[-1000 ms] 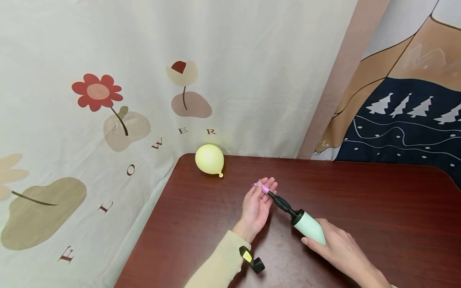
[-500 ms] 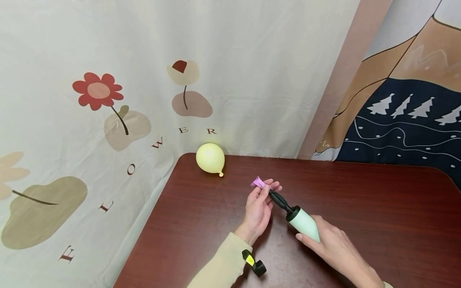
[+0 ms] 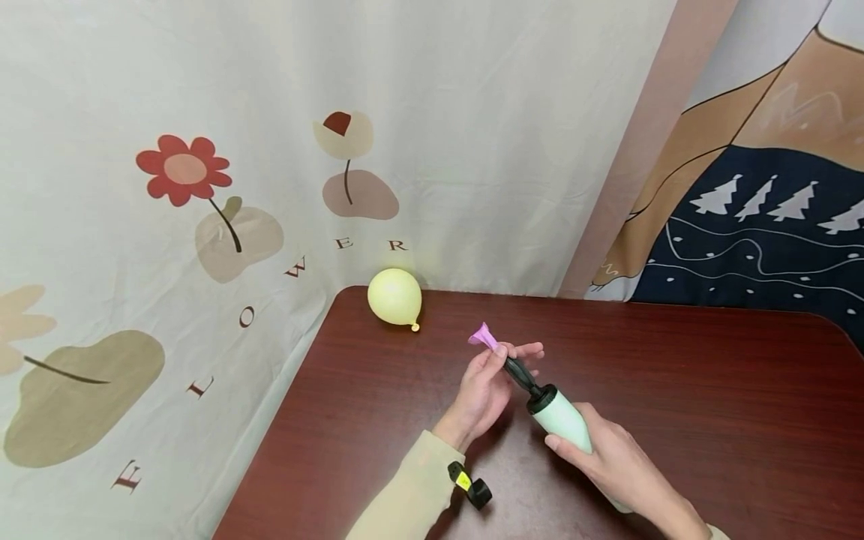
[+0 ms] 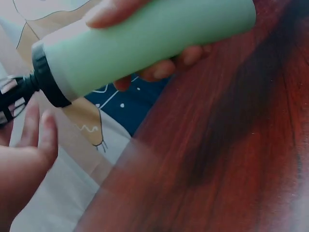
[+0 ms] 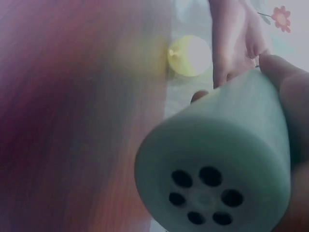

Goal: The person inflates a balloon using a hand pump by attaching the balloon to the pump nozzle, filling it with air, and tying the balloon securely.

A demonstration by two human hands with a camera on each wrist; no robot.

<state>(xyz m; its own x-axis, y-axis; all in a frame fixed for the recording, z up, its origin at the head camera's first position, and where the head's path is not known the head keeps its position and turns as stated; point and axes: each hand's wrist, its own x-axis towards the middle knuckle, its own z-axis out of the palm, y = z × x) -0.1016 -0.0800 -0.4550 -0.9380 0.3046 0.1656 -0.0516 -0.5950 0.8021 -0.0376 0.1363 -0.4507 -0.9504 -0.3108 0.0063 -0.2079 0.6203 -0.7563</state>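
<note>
My right hand grips a mint-green balloon pump, fingers wrapped round its cylinder. The black nozzle end points up and left toward my left hand. There, thumb and finger pinch the neck of a limp purple balloon at the nozzle's tip; its flat body sticks out beyond the fingertips. In the left wrist view the pump body slants above the table, with the other fingers of the left hand below the nozzle. The right wrist view shows the pump's holed rear end.
An inflated, tied yellow balloon rests at the far left corner of the dark red wooden table. Behind the table hangs a pale curtain with printed flowers. A black wrist camera sits by the left sleeve.
The pump and right hand have shifted left, bringing the nozzle further into the left hand. The left thumb has slid to the balloon's neck, and more of the purple balloon shows past it.
</note>
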